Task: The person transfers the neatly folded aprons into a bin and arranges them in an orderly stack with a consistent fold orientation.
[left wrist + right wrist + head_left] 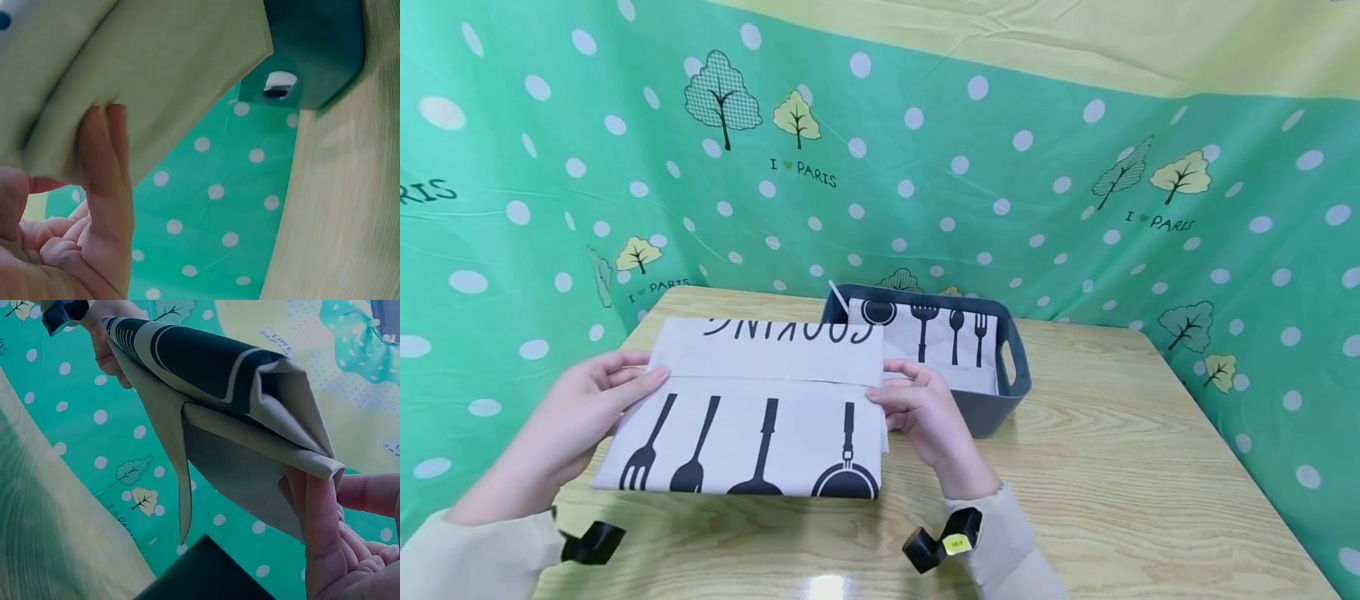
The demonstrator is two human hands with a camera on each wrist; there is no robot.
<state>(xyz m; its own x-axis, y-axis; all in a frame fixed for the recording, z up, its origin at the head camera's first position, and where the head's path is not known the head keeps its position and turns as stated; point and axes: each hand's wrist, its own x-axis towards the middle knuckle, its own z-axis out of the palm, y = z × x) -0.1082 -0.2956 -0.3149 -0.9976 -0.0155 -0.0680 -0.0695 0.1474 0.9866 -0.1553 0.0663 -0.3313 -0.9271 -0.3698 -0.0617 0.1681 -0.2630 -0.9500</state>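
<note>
A folded white cloth [741,442] printed with black utensils and the word COOKING is held up above the table, tilted toward me. At its left edge my left hand [583,408] pinches it, thumb on top and fingers underneath. My right hand [928,417] pinches the opposite edge in the same way. From below, the right wrist view shows the cloth's folded layers [250,431], with one flap hanging down. Behind the right hand stands a dark grey basket [977,412], and inside lies another folded cloth [943,375] with a matching utensil print.
The wooden table [1112,433] extends to the right of the basket. A green polka-dot curtain [955,192] hangs behind the table and along its sides. Black devices are strapped to both wrists, such as the right wrist camera [925,550].
</note>
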